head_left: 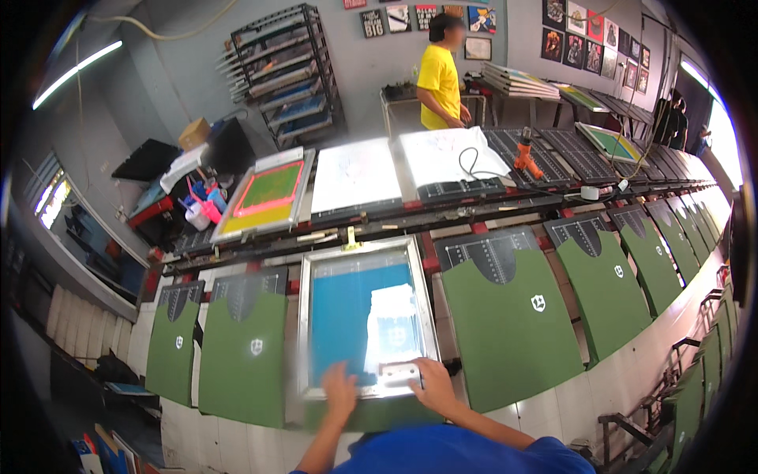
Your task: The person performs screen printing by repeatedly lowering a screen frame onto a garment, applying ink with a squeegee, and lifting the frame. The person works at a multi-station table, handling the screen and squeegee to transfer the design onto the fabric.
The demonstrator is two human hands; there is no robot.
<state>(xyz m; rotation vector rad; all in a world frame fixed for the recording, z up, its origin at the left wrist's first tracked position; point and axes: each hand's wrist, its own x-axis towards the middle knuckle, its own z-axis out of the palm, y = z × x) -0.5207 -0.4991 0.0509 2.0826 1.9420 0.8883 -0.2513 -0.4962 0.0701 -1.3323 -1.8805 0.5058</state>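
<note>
Head view: lower centre, a pale bar (pixel 400 374) lies crosswise over the framed screen (pixel 341 316), left of the nearer right hand (pixel 433 385); whether its fingers or the blurred left hand's (pixel 341 392) are clamped, I cannot tell.

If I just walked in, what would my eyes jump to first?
Probably the framed blue screen in the middle, left hand and right hand at its near edge. Next come green fabric pieces lined up on both sides. Farther back, a person's yellow shirt and, on the far boards, an orange tool stand out.
</note>
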